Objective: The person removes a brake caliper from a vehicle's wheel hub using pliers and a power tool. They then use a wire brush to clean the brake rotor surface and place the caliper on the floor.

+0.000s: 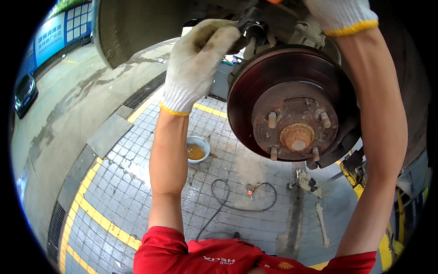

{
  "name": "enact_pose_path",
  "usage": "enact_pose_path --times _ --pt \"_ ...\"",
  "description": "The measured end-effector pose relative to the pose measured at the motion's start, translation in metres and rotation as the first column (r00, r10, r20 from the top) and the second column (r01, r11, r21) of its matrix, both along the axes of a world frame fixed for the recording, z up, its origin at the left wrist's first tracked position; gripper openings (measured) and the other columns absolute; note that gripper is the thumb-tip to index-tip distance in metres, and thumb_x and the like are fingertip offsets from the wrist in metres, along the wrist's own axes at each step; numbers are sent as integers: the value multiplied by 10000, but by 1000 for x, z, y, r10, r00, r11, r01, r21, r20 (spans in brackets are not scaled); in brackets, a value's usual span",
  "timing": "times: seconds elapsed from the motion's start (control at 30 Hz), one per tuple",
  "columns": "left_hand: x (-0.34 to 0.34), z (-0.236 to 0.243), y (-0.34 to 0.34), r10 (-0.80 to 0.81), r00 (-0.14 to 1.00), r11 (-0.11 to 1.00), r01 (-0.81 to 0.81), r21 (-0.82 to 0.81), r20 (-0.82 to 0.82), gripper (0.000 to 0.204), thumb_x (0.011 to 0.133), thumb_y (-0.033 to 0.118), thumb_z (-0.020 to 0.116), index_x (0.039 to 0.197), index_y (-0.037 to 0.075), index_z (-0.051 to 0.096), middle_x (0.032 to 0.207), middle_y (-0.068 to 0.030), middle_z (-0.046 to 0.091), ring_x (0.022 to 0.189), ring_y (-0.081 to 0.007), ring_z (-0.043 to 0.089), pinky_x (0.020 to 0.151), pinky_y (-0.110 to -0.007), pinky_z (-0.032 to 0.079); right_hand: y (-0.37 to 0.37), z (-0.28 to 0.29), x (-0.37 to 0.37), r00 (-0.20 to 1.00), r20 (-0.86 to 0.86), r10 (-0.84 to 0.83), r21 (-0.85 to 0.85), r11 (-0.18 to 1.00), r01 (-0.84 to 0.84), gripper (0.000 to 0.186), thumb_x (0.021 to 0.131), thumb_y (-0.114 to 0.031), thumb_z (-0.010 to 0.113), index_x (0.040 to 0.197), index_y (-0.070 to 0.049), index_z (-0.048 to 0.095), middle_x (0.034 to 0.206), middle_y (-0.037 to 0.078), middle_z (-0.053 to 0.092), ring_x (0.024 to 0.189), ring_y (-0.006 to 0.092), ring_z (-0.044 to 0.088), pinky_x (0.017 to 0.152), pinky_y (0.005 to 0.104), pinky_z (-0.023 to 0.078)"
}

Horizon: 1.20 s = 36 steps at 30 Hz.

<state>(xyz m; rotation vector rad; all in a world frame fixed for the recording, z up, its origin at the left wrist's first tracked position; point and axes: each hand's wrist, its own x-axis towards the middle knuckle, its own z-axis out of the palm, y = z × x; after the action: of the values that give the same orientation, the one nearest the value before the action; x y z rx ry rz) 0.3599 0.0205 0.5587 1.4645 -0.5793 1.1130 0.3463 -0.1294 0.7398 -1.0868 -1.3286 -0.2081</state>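
Note:
My left hand (197, 64), in a white knitted glove with a yellow cuff and dirty fingers, is raised to the left of a rusty brake disc (241, 102). Its fingers are curled closed around a dark part (248, 17) at the top edge; what exactly they grip is hidden. My right hand (343, 14), gloved the same way, reaches up above the disc's right side, its fingers cut off by the top of the view. A bit of orange (274, 1) shows between the hands. Bare wheel studs (272, 120) stick out around the rusty hub centre (296, 136).
A brown wheel-arch panel (137, 27) hangs at upper left. On the tiled floor are a bowl (200, 138) of brownish liquid, a looped black hose (222, 204) with a red fitting (250, 192), a metal device (308, 183) and a long metal bar (322, 224). A dark car (25, 95) stands far left.

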Motion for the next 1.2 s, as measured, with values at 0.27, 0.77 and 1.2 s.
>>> enact_pose_path --times 0.27,0.77,1.2 --pt "-50 -7 21 440 858 835 -499 231 264 135 933 186 737 987 63 743 761 -79 666 659 -192 615 614 -331 487 35 -38 -44 977 162 -137 134 984 116 144 952 -215 604 974 -74 581 895 45 596 845 180 624 812 366 574" --pt "-63 -45 42 440 780 797 -568 207 445 147 834 101 782 948 63 697 835 -98 683 756 -304 655 723 -400 532 -13 -40 -23 926 201 -319 -150 924 351 405 1098 -236 433 1371 33 565 1250 197 692 986 244 728 829 349 639" --pt "-5 -5 -6 155 922 971 -76 228 -354 467 1060 363 587 1298 -30 670 1198 -141 722 1078 -184 665 987 -324 504 -180 -129 -90 884 178 -431 312 877 365 666 992 -299 620 1517 25 369 1307 295 622 1038 347 728 773 350 656"
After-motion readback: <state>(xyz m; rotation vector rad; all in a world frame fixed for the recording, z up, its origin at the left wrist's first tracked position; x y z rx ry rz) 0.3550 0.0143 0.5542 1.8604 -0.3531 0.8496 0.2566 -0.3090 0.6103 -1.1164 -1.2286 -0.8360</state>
